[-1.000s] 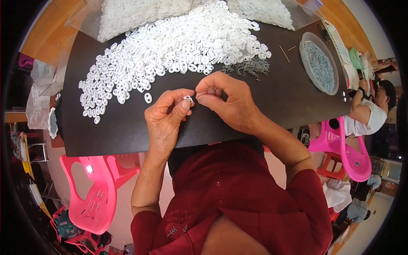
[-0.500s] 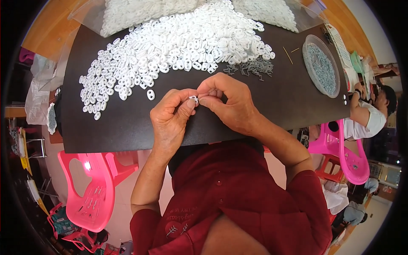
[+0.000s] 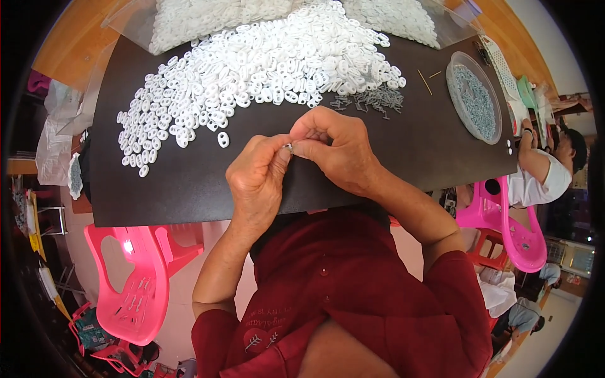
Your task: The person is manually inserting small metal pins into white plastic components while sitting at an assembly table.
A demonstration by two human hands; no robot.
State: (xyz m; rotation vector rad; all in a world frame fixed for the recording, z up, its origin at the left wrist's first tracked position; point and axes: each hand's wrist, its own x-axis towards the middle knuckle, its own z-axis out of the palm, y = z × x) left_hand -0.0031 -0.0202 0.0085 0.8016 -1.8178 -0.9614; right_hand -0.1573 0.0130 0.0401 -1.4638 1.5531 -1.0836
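Note:
A small white oval plastic piece [image 3: 288, 146] is mostly covered by fingertips, just above the dark table's near part. My left hand [image 3: 255, 179] pinches it between thumb and fingers. From the other side, my right hand [image 3: 340, 151] is closed with thumb and forefinger pressed together at the same piece; whether a screw is in that pinch is hidden. Beyond both hands spreads a large heap of white oval pieces with two holes each [image 3: 252, 72]. One loose oval piece [image 3: 223, 140] lies nearest my left hand. A small pile of grey screws [image 3: 378, 101] lies past my right hand.
A round clear tub of grey screws [image 3: 476, 104] stands at the right. Two thin sticks [image 3: 425, 82] lie beside it. Bags of white pieces [image 3: 208, 22] fill the far edge. Pink chairs [image 3: 135, 283] flank the table [image 3: 157, 201]; another person [image 3: 545, 170] is at the right.
My left hand has turned inward and shifted slightly right, its fingers covering more of the white piece. My right hand has barely moved.

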